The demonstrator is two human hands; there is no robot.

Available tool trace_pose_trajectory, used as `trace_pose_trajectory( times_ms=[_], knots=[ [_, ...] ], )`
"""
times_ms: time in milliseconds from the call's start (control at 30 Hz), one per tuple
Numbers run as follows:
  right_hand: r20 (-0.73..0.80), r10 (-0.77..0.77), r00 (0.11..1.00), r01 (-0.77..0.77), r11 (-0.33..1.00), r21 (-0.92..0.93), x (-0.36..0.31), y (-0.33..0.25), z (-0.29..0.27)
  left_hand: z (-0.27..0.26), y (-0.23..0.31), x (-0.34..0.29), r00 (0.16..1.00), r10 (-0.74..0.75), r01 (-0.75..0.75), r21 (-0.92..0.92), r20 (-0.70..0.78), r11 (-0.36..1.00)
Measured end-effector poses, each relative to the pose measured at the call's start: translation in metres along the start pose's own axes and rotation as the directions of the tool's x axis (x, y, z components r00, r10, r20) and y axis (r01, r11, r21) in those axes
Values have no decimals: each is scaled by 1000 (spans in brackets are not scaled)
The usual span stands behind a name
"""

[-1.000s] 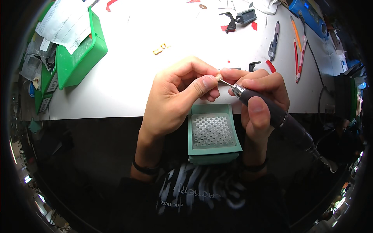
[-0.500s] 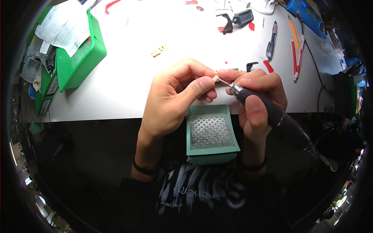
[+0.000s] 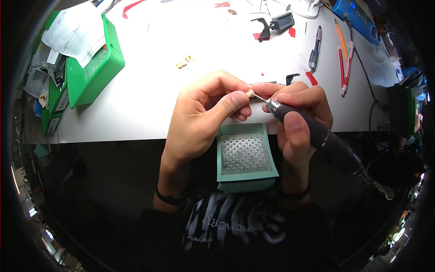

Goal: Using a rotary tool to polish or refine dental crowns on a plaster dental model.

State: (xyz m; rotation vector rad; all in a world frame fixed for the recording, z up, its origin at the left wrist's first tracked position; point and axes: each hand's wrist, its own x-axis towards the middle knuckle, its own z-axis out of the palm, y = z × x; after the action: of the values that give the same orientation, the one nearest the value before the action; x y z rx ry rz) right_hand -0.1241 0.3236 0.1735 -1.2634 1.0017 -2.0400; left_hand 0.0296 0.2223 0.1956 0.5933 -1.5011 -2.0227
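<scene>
Between the thumb and forefinger of my left hand (image 3: 199, 109) is a small cream, tooth-like piece (image 3: 249, 93), mostly covered by the fingertips. My right hand (image 3: 312, 106) is closed around a dark rotary handpiece (image 3: 306, 122), gripped like a pen. Its thin metal bur (image 3: 259, 97) points left and meets the cream piece, or comes very near it. The fingertips of both hands come close together there. Just below them sits a teal tray (image 3: 219, 156) with a perforated clear insert (image 3: 244, 154) at the table's front edge.
Green bins (image 3: 115, 59) with papers and bags stand at the left. Beyond my hands lie a yellowish tooth-shaped piece (image 3: 185, 62) and a dark hinged articulator (image 3: 282, 21). A pen (image 3: 315, 50), pencils (image 3: 341, 68) and a blue control box (image 3: 355, 20) with a cable are at the right.
</scene>
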Motion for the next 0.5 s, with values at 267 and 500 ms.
trace_pose_trajectory(
  times_ms=[267,500],
  knots=[
    [-20,1,1000,-1,1000,12,0,1,-1,-3,-2,0,1000,8,-8,-11,15,1000],
    [-14,-1,1000,1,1000,-16,1,-1,0,-4,-4,1,1000,8,-7,-27,28,1000]
  ],
)
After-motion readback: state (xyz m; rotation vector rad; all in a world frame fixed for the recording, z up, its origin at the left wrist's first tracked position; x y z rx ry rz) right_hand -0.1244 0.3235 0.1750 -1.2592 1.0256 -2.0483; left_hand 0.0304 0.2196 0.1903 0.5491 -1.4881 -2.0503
